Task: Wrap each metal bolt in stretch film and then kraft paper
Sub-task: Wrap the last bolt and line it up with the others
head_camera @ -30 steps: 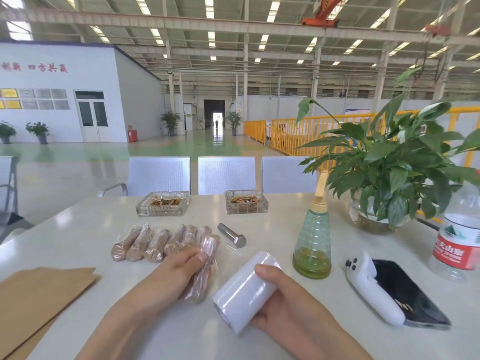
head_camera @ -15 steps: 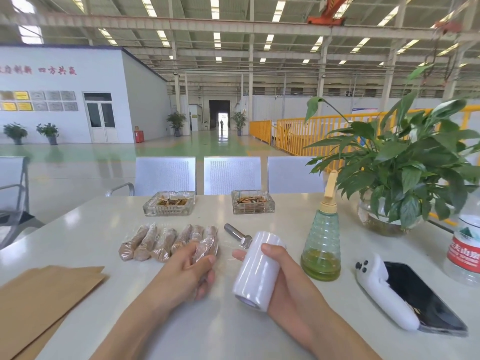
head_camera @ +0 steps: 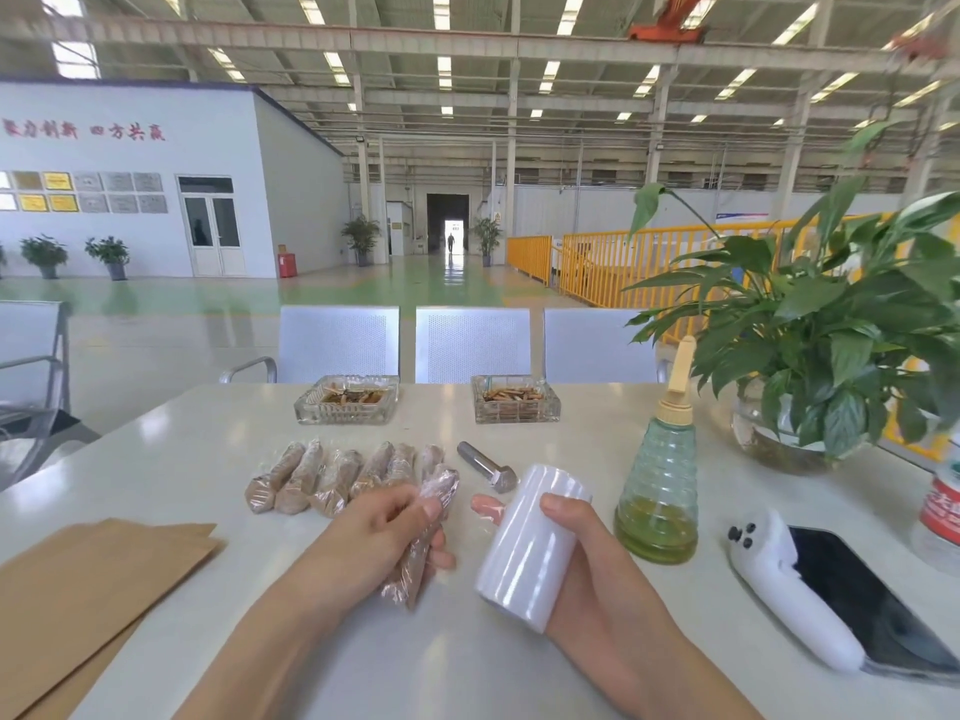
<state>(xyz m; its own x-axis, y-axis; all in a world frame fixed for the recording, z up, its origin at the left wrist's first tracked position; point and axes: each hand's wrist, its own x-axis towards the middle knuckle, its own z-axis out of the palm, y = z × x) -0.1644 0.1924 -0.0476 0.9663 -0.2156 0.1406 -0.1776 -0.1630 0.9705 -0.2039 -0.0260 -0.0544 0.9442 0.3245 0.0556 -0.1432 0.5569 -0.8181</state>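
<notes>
My left hand (head_camera: 374, 543) grips a wrapped bolt (head_camera: 423, 532), brown paper under clear film, held just above the white table (head_camera: 182, 459). My right hand (head_camera: 576, 558) holds the white stretch film roll (head_camera: 530, 543) tilted upright, thumb across its front. A bare metal bolt (head_camera: 485, 466) lies on the table just beyond the roll. Several wrapped bolts (head_camera: 332, 475) lie side by side in a row behind my left hand. Sheets of kraft paper (head_camera: 78, 600) lie at the near left.
Two glass ashtrays (head_camera: 347, 406) (head_camera: 515, 406) stand at the back. A green squeeze bottle (head_camera: 660, 485), a potted plant (head_camera: 810, 356), a white controller (head_camera: 789, 579) on a phone (head_camera: 872, 600) and a water bottle (head_camera: 943, 506) fill the right side. Chairs (head_camera: 472, 345) line the far edge.
My left hand has pulled the wrapped bolt away from the row and lifted it. My right hand has stood the film roll more upright and moved it nearer the bare bolt.
</notes>
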